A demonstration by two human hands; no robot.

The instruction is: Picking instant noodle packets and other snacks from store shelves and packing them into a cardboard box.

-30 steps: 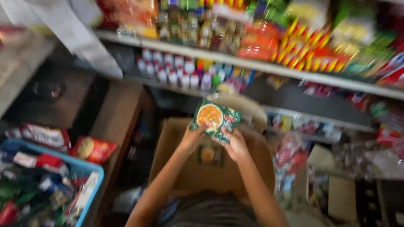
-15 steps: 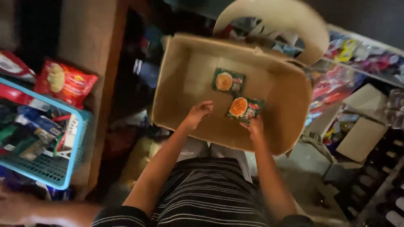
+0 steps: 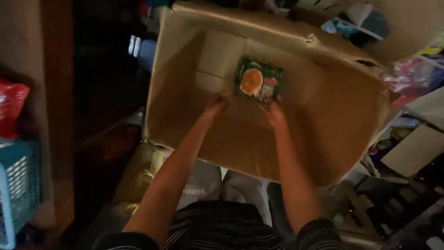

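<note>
Near the frame's upper middle, a green noodle packet (image 3: 258, 82) lies on the floor of the cardboard box (image 3: 323, 115). The right hand (image 3: 276, 112) touches its lower edge, grip unclear; the left hand (image 3: 215, 104), fingers loosely curled, holds nothing. The box is otherwise nearly bare.

One head-worn camera looks steeply down from above the person's lap, close over an open cardboard box (image 3: 319, 120); both forearms reach in from the bottom edge; a blue basket (image 3: 18, 185) shows far left
</note>
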